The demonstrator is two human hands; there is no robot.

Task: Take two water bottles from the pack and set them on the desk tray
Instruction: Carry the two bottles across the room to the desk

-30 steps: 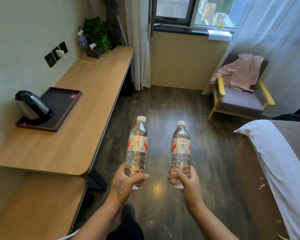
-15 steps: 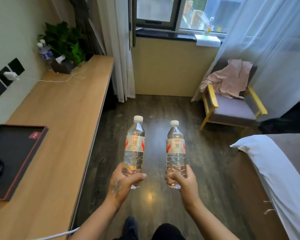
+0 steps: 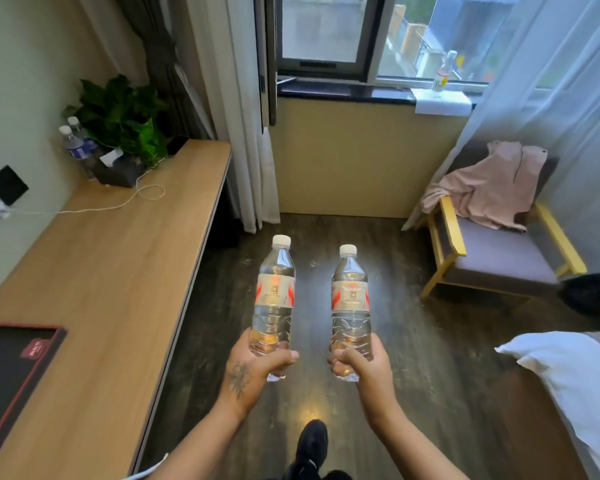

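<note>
Each of my hands holds a clear water bottle upright by its base over the dark wooden floor. My left hand (image 3: 253, 367) grips the left bottle (image 3: 274, 296); my right hand (image 3: 362, 367) grips the right bottle (image 3: 350, 299). Both bottles have white caps and white labels with red marks. The black desk tray (image 3: 32, 362) with a red rim lies on the wooden desk (image 3: 118, 278) at the lower left, partly cut off by the frame edge. The tray is well to the left of my left hand. No pack is in view.
At the desk's far end stand a potted plant (image 3: 125, 119), two other bottles (image 3: 75, 143) and a dark tissue box (image 3: 118, 169), with a white cable (image 3: 94, 207) running to the wall. An armchair (image 3: 499, 251) with pink cloth is at right, a bed corner (image 3: 568, 379) lower right.
The view has moved forward along the desk: the tray slid toward the lower left edge and the kettle left the frame. Both hands keep the bottles upright in the same pose.
</note>
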